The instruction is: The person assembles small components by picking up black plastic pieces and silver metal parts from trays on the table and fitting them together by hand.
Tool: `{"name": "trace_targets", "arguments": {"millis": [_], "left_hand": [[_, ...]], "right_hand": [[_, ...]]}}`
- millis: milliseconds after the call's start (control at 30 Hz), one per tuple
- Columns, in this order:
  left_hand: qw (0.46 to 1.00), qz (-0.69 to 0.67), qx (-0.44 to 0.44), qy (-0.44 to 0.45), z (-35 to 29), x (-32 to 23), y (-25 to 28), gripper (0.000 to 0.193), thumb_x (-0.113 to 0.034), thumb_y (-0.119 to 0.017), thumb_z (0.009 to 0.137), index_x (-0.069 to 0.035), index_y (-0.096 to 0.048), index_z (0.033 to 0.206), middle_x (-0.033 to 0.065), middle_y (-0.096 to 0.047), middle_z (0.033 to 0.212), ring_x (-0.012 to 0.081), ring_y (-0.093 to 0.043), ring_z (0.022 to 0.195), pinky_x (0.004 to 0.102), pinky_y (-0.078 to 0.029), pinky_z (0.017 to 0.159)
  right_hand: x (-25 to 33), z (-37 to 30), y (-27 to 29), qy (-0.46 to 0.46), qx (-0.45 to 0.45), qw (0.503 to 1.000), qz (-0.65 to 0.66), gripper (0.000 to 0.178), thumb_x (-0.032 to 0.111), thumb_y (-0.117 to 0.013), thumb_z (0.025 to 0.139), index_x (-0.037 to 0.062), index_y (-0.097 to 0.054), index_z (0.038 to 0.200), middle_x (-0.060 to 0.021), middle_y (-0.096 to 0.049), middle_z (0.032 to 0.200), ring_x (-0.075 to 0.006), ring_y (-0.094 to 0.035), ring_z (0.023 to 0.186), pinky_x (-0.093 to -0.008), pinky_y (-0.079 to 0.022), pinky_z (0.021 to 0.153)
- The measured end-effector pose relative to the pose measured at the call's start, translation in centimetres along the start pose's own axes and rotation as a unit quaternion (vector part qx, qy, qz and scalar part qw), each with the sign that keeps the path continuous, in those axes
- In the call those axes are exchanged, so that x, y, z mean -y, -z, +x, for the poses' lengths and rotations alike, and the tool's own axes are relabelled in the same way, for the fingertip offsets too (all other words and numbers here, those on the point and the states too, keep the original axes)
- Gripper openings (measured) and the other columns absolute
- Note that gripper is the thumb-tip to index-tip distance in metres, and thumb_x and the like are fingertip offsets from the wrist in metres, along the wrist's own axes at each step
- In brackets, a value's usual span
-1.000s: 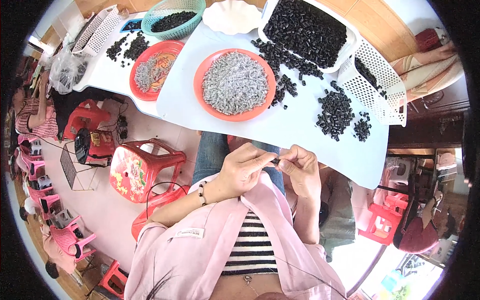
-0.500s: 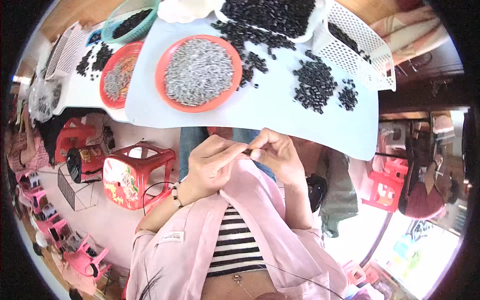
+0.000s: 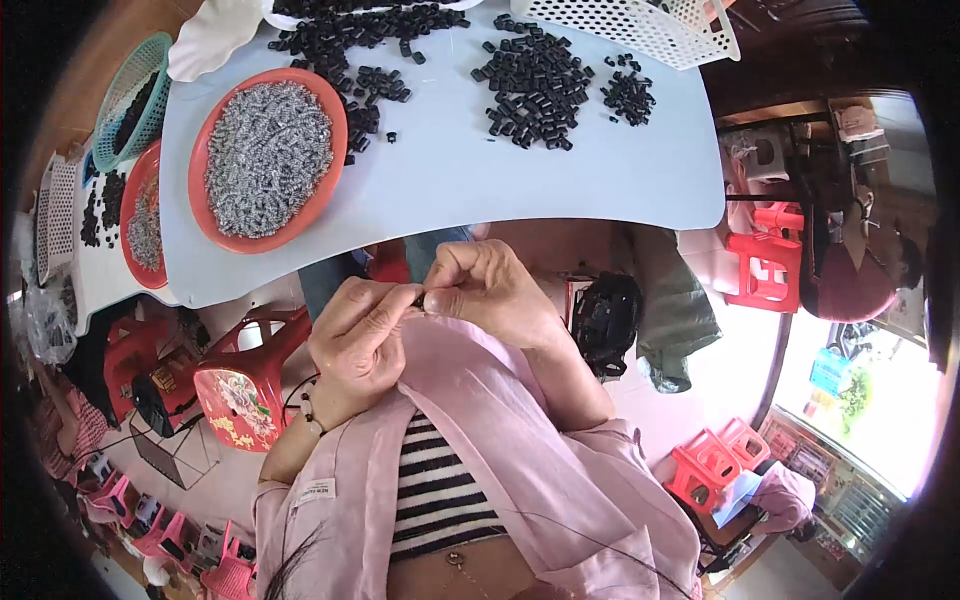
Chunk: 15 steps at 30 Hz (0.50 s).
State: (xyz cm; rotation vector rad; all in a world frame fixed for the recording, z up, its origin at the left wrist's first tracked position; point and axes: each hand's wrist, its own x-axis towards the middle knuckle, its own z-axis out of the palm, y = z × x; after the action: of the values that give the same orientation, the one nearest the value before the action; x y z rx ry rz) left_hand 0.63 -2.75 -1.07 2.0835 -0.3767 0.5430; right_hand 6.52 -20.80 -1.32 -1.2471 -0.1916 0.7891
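Just in front of the table edge, my left hand (image 3: 360, 338) and my right hand (image 3: 488, 296) meet fingertip to fingertip. Both are closed in a pinch on a small black piece (image 3: 418, 301), mostly covered by the fingers. On the pale blue table (image 3: 440, 185), a red-orange plate (image 3: 202, 195) is heaped with small silver metal parts (image 3: 268, 155). Right of the plate lie loose black plastic pieces (image 3: 375, 90). A larger pile of black pieces (image 3: 537, 88) and a smaller pile (image 3: 628, 97) spread farther right.
A white perforated basket (image 3: 655, 32) stands at the table's far right. On the left are a green basket (image 3: 155, 105) and a second red plate (image 3: 130, 235). Red stools (image 3: 240, 395) stand on the floor, and a black bag (image 3: 606, 318) is right of my arm. People sit at the right.
The view has turned, so table and plate now appear farther left. My hands keep their fingertips together around the small black piece.
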Motion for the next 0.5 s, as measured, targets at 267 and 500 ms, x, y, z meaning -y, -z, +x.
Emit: {"name": "trace_targets", "arguments": {"millis": [267, 500], "left_hand": [[0.997, -0.052, -0.038, 0.049, -1.1, 1.4, -0.3, 0.026, 0.005, -0.073, 0.08, -0.001, -0.072, 0.105, 0.0108, -0.07, 0.089, 0.0216, -0.064, 0.074, 0.029, -0.051, 0.064], [0.994, -0.023, -0.058, 0.088, -0.6, 0.8, 0.2, 0.02, -0.007, -0.074, 0.085, 0.0, -0.073, 0.104, 0.013, -0.067, 0.106, 0.0213, -0.066, 0.09, 0.0292, -0.052, 0.074]], "right_hand": [[-0.9, 0.8, -0.1, 0.026, 0.022, 0.996, 0.087, 0.02, 0.016, -0.072, 0.092, 0.0003, -0.061, 0.097, -0.001, -0.064, 0.089, -0.0068, -0.059, 0.081, -0.022, -0.048, 0.074], [-2.4, 2.1, -0.6, -0.011, 0.081, 0.98, 0.182, 0.042, 0.031, -0.072, 0.091, -0.0021, -0.063, 0.115, -0.0056, -0.068, 0.102, -0.0099, -0.063, 0.09, -0.0216, -0.051, 0.078]]}}
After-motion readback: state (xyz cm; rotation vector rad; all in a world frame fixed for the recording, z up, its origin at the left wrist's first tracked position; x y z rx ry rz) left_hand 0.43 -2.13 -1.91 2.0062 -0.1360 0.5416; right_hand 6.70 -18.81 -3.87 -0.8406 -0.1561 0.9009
